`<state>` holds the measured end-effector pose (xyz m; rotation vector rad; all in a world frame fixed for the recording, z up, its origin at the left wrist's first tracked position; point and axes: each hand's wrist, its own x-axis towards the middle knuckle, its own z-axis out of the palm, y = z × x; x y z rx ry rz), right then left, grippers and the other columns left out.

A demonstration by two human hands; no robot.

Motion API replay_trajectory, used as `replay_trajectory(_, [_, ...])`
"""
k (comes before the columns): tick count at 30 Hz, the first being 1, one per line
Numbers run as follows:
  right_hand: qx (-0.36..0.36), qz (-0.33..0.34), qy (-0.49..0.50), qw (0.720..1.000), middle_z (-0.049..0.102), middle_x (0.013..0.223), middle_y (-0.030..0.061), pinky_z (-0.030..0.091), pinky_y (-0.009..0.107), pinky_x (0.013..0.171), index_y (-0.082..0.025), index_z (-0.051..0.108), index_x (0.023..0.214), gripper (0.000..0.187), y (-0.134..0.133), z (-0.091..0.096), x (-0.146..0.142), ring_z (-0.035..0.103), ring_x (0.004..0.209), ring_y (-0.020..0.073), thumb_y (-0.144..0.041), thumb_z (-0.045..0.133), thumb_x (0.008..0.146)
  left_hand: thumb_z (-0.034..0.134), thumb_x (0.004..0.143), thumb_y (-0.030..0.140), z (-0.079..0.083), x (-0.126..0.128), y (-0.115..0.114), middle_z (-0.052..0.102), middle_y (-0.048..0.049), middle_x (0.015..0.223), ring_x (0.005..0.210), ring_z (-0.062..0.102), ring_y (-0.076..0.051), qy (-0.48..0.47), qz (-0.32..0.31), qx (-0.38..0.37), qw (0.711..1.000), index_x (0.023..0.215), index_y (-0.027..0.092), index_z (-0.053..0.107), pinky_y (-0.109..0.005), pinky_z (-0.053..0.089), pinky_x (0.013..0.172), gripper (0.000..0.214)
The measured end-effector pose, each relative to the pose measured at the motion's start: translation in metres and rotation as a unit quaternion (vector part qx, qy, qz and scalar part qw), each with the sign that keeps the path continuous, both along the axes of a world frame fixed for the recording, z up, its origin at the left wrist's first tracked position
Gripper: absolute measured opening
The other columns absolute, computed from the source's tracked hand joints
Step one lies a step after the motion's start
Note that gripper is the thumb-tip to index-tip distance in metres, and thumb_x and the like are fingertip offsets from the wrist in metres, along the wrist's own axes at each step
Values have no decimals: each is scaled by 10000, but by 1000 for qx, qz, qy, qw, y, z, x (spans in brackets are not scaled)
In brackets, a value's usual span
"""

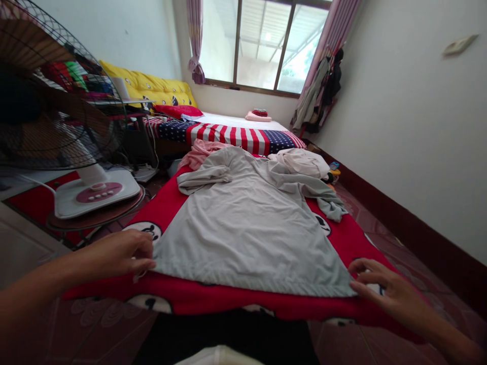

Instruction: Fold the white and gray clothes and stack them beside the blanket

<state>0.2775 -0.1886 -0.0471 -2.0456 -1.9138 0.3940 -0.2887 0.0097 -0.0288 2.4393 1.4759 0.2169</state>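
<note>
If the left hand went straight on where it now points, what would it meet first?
Probably the long-sleeved grey shirt, at the left corner of its near hem: the left hand has its fingers right there, though exact contact is unclear.

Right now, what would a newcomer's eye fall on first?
Probably the pale grey fabric top spread centrally over bright red patterned cloth, the left hand and right hand at its hem corners. Then the round, dark wire-caged fan at left, and red-striped bedding below the curtained window.
</note>
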Motion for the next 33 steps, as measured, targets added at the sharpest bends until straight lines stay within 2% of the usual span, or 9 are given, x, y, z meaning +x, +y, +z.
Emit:
replay_trajectory(3, [52,4,26,998,646,1076,101,494,374,876,-244,726,762,349,24,6,-35,607,996,261,-551,567,809,546,819,379,2,37,-2,648,12,713,657,559,-138,11,-123,-46,991,700,232,697,-213,393,647,242])
replay_trajectory(7, [66,102,73,990,583,1286,84,430,391,1015,-271,671,1138,375,64,-1,-89,553,1171,248,-467,572,835,470,866,319,-19,81,-7,656,-36,859,777,600,-172,-49,-105,29,993,817,215,677,-245,422,705,237])
replay_trajectory(10, [28,157,42,986,446,1452,60,333,431,1102,-296,498,1357,537,90,-19,-90,413,1331,249,-455,554,847,480,858,306,-37,81,-5,650,-36,896,807,613,-189,-29,-48,84,995,819,219,647,-264,424,699,192])
replay_trajectory(15, [55,-30,-147,987,525,1369,150,336,590,1038,-185,632,1187,410,123,-40,-44,453,1289,338,-372,504,846,525,834,333,-37,56,-1,670,-10,757,734,630,-200,36,26,52,998,801,231,642,-271,389,630,159])
replay_trajectory(17, [95,-46,-178,978,564,1323,159,324,605,1033,-177,673,1090,336,132,-36,-52,496,1243,349,-306,521,821,539,830,339,-30,59,1,672,-12,745,728,631,-201,49,39,51,997,774,229,643,-269,382,620,161])
replay_trajectory(20, [130,46,-103,985,505,1392,132,336,521,1061,-191,606,1225,435,143,-25,-101,487,1258,310,-329,546,817,532,842,309,-25,79,9,666,-22,849,802,630,-195,11,19,95,995,814,228,645,-262,406,653,142])
replay_trajectory(24, [64,192,-26,979,434,1461,68,327,413,1079,-264,485,1362,549,167,-22,-165,403,1337,251,-402,557,835,544,848,291,-25,105,36,633,-27,1027,943,611,-202,-36,-11,146,989,978,253,648,-271,451,741,170])
replay_trajectory(29, [95,37,-44,994,654,1174,117,435,364,911,-188,685,1048,268,221,-24,-186,584,1110,267,-252,518,848,567,828,254,-20,102,99,575,-58,1185,1115,535,-228,-15,77,205,976,1173,234,590,-301,442,905,347])
replay_trajectory(33, [162,36,27,986,681,1064,57,437,315,898,-226,695,934,209,245,-34,-198,596,1028,221,-204,516,829,592,806,321,-14,98,148,512,-106,1280,1171,494,-267,30,136,224,965,1302,193,497,-351,415,967,521])
